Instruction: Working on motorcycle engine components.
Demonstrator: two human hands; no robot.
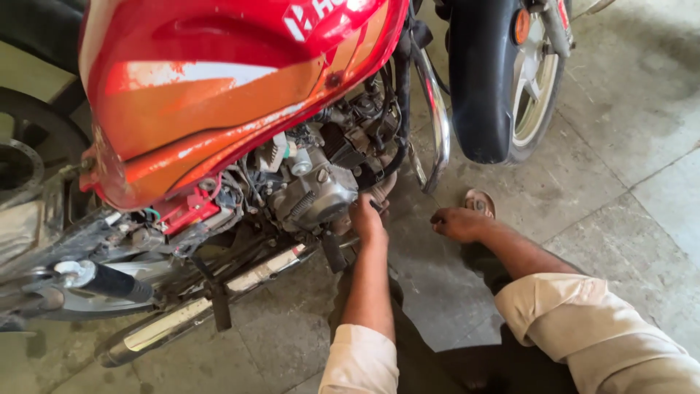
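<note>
The left hand (367,217) reaches forward with the arm extended, fingers curled against the lower side of the grey metal engine (315,191); whether it grips anything there I cannot tell. The right hand (456,222) rests knuckles-down on the stone floor (612,146), loosely closed and holding nothing visible. Above the ribbed engine sits the glossy red fuel tank (219,80). A chrome exhaust pipe (211,299) runs low, and the black front tyre (481,80) stands beside.

The engine (315,191) of a red motorcycle (219,87) is touched by the left hand (367,219). The right hand (458,223) is rested on the stone floor (620,146).
</note>
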